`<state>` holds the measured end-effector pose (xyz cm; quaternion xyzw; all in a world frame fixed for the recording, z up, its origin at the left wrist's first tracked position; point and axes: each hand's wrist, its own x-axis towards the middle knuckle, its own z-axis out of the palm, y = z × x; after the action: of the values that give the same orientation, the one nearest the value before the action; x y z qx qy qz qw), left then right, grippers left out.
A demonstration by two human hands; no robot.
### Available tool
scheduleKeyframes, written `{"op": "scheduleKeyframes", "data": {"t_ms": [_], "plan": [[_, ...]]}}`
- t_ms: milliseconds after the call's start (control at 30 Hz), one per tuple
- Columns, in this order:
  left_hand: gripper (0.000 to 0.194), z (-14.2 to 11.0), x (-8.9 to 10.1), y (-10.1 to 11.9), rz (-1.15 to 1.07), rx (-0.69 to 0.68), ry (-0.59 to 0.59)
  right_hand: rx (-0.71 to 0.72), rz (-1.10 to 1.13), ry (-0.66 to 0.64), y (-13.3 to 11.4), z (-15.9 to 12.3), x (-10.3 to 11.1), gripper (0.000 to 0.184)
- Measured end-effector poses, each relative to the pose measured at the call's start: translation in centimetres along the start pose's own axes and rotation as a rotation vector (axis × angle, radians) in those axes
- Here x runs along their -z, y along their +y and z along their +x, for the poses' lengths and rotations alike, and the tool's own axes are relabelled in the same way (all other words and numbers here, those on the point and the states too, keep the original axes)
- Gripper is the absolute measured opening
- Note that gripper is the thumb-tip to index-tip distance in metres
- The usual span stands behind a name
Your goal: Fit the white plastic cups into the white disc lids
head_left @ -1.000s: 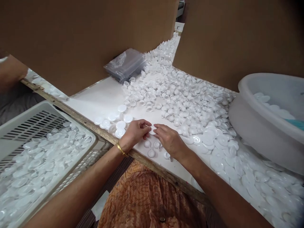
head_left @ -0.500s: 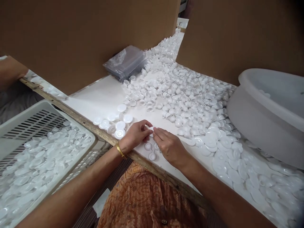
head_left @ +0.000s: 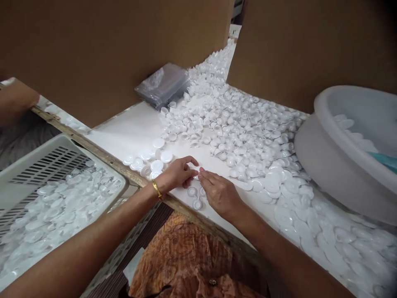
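Brown boards (head_left: 118,54) walled in the back of the white bench (head_left: 120,122). Pale tub (head_left: 344,165) closed off the right; slotted crate (head_left: 18,165), loaded with white pieces, stood left by the wooden front edge (head_left: 102,155). Heap of tiny cups (head_left: 242,128) filled the middle and back, flat discs (head_left: 273,182) piled right, wrapped packet (head_left: 163,85) near the left board. Left hand (head_left: 178,174) and right hand (head_left: 221,196) met at the front. Left grip: thumb and index nearly closed, pinching a small white piece (head_left: 195,168); right fingertips bunched at its right side, couldn't tell if they pinched it too. Piece sat low over the bench, mostly hidden. Looked like light, thin, stiffish plastic, probably slick, maybe crackable if bent; best taken by the rim. Ringed pieces (head_left: 197,204) lay just below the hands, easy to knock.
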<state>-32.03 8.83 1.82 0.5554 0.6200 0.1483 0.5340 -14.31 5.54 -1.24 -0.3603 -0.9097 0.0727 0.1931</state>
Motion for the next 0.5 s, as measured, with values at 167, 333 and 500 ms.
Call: {"op": "scheduleKeyframes", "data": {"t_ms": [167,333,500], "plan": [[0.025,-0.1,-1.5,0.8,0.499,-0.335,0.461,-0.074,0.119,0.041,0.5,-0.8,0.7,0.041],[0.035,2.8,-3.7,2.7,0.770,-0.475,0.625,-0.142,0.100,0.169,0.5,-1.3,2.4,0.034],[0.047,4.0,-2.8,1.9,0.977,-0.453,0.611,-0.123,0.102,0.120,-0.8,-2.6,2.8,0.023]]}}
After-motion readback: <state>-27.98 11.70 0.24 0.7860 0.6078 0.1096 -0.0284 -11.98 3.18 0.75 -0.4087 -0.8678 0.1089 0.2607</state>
